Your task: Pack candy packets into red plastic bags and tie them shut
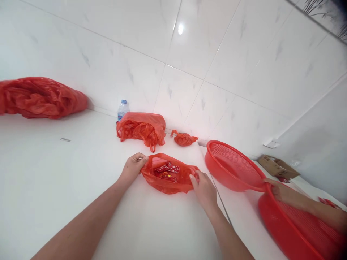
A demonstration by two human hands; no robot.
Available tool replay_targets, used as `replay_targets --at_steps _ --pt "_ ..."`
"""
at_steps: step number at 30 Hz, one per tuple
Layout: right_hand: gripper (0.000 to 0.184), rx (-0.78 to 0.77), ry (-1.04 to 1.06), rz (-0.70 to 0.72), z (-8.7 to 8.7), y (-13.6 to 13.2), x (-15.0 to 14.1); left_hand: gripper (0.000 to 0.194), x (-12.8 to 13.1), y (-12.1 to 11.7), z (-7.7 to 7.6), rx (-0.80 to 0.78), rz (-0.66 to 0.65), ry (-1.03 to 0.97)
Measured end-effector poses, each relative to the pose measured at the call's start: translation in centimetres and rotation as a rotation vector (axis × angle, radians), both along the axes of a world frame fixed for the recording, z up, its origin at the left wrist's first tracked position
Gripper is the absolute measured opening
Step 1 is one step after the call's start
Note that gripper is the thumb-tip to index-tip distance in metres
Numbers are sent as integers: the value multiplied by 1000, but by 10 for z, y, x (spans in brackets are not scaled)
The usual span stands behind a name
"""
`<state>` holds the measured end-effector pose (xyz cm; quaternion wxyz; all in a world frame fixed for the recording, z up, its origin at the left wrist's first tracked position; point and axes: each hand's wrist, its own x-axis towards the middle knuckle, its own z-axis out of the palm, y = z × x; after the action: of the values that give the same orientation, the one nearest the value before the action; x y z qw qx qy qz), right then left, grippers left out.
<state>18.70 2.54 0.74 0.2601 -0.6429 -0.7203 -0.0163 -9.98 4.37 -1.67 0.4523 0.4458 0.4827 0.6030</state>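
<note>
A red plastic bag [165, 185] lies open on the white counter [67, 187] in front of me. Inside it are small red packets [168, 170]. My left hand [132, 167] pinches the bag's left rim. On the right rim, my right hand [204, 188] grips the plastic with closed fingers. Both hands hold the mouth of the bag apart.
Behind stand a fuller red bag [142, 130], a small knotted red bag [183, 138], a water bottle [122, 109] and a big red bag [40, 97] far left. Another person's hand [282, 191] holds two red mesh baskets [233, 166] at right. A cardboard box [278, 167] lies beyond.
</note>
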Motion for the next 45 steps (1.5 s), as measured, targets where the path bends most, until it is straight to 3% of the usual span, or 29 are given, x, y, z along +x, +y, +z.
replay_targets --at_steps 3,6,9,12,16,21,24,26,32,38,42,45 --pt "34 -173 75 -72 -14 13 3 33 0 0 1 24 -2 -32" --pt "32 -232 202 -93 -29 20 5 33 0 -3 4 55 -7 -70" --pt "38 -196 404 -56 -34 20 6 32 0 -6 10 71 8 -129" --pt "40 -76 608 29 -24 15 5 32 -1 -6 22 95 16 -148" --pt "40 36 752 70 11 7 2 29 1 0 59 146 6 -190" --pt "38 238 895 76 58 3 3 29 16 0 130 297 -78 -231" --pt "36 317 943 34 70 0 9 29 26 -2 160 346 -91 -189" --pt "36 320 1000 26 70 -3 16 29 29 -2 168 336 -86 -162" --pt "43 484 1233 -9 65 -12 36 27 22 3 156 378 -83 -233" --pt "32 154 1176 16 66 -10 27 29 21 -2 126 275 -102 -282" --pt "37 118 1226 213 48 0 18 43 13 -21 97 270 -52 -204" --pt "64 87 1277 368 24 8 22 60 -1 -39 73 353 18 -51"
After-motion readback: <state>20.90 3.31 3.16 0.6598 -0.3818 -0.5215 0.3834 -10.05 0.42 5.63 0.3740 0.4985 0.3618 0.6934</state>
